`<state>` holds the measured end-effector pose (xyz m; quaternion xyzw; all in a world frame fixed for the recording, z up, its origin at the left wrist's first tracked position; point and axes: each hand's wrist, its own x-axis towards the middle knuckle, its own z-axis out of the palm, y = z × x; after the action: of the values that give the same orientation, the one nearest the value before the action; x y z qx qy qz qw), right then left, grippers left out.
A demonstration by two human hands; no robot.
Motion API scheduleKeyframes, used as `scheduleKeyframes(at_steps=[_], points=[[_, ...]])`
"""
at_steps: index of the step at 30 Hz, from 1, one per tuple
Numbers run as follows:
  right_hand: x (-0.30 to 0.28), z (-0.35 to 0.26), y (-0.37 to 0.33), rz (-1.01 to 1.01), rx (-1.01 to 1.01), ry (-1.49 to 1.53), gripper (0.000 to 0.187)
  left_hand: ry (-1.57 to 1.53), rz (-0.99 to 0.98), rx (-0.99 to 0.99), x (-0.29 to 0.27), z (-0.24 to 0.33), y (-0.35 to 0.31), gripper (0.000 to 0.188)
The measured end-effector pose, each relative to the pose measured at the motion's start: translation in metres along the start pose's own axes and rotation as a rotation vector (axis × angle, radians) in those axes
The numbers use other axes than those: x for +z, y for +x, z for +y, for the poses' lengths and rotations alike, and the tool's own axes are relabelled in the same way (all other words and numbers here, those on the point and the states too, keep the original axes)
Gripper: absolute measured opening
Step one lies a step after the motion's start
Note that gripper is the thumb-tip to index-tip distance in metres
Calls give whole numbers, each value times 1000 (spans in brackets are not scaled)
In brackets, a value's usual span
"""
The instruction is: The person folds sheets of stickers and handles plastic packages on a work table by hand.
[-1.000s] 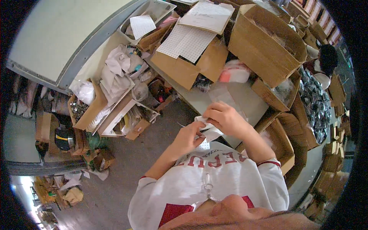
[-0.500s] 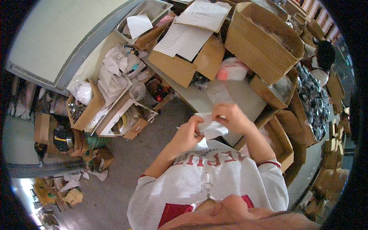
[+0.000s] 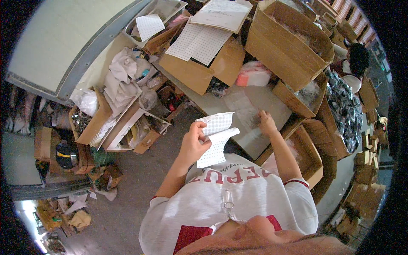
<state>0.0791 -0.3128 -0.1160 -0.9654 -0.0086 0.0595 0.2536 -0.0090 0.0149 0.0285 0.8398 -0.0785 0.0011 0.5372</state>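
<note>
My left hand (image 3: 195, 142) grips a bent sheet of small round labels (image 3: 216, 144) in front of my chest. The sheet's upper part curls back, showing rows of pale dots. My right hand (image 3: 267, 123) is down over the grey tabletop (image 3: 272, 102), its fingers drawn together at the right edge of a flat clear plastic bag (image 3: 242, 104). Whatever sits between those fingertips is too small to make out. Just beyond the bag lies a stack of clear bags with red edges (image 3: 255, 74).
Open cardboard boxes (image 3: 289, 38) stand along the table's far right. More label sheets (image 3: 199, 42) lie on a cardboard flap beside a paper pad (image 3: 221, 15). Crumpled white paper (image 3: 123, 68) fills boxes at left. A box of dark shiny packets (image 3: 344, 114) and another person (image 3: 357, 59) are at right.
My right hand has left the label sheet and moved right and down to the clear bag. The sheet has unfolded in my left hand, which shifted slightly left.
</note>
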Motion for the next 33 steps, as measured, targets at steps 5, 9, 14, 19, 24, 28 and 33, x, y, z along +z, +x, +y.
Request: scheduleKeyframes(at_steps=[5,9,14,19,24,28,33], points=[[-1,11,29,-127,-1,-137,35,-13,4,-7,0,0,-2,52],[34,16,57,-168,-78,85,36,-24,-37,-27,3,7,-2,51],[19,-15,58,-57,34,-121,27,20,7,-7,-5,-1,-8,50],[40,24,100,-133,-139,-294,25,-9,0,21,2,1,-9,49],[70,31,118,39,-266,-191,23,47,-67,43,7,9,-7,48],[8,-51,71,163,-26,-175,22,32,-61,28,4,4,-12,48],[-60,-123,12,2,-231,484,17,-28,-11,54,10,-10,-8,48]])
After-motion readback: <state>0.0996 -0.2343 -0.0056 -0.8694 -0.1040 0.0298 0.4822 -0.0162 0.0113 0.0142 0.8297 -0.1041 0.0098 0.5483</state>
